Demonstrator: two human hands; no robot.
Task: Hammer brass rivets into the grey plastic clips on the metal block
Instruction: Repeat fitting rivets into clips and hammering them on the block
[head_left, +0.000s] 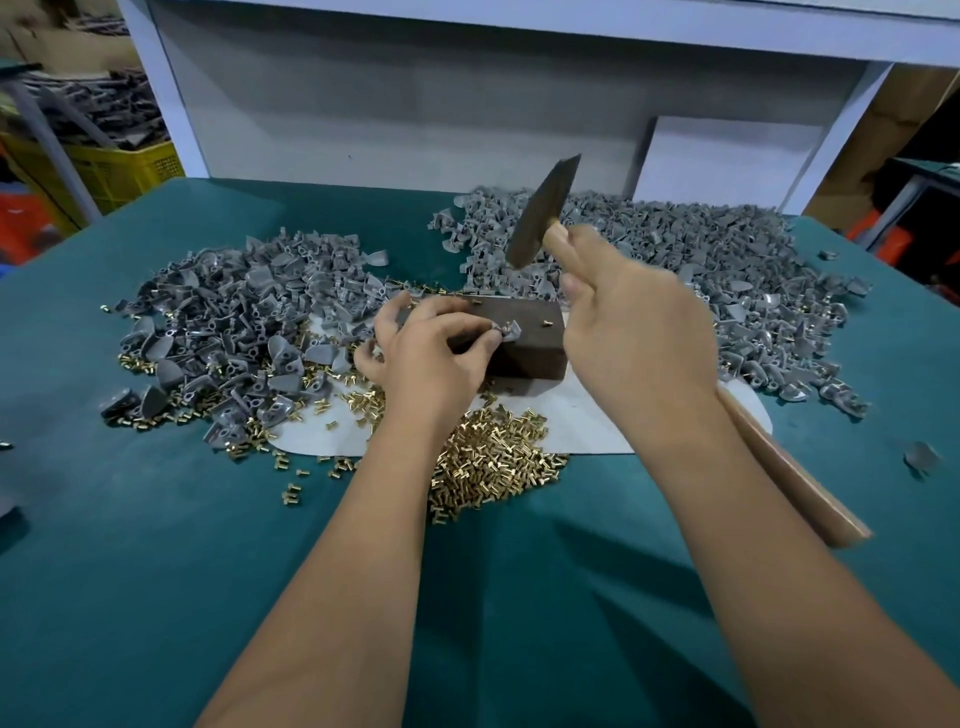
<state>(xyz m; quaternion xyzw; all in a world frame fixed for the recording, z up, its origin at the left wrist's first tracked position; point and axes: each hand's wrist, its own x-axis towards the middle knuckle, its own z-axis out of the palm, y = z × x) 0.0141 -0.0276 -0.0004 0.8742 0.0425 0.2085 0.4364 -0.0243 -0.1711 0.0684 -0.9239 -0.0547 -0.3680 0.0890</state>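
Note:
A dark metal block (530, 348) lies on a white sheet (587, 421) in the middle of the green table. My left hand (431, 353) pinches a grey plastic clip (509, 330) against the block's top. One loose brass rivet (547, 322) stands on the block to the right of the clip. My right hand (634, 332) grips a wooden-handled hammer; its dark head (543, 210) is raised and tilted above the block's far right. The handle's end (800, 483) sticks out behind my wrist.
Grey clips lie in a big heap on the left (244, 312) and a bigger one at the back right (701, 270). Brass rivets (493, 467) are piled in front of the block and scattered leftward. A white panel stands behind the table; a yellow crate (119, 171) sits far left.

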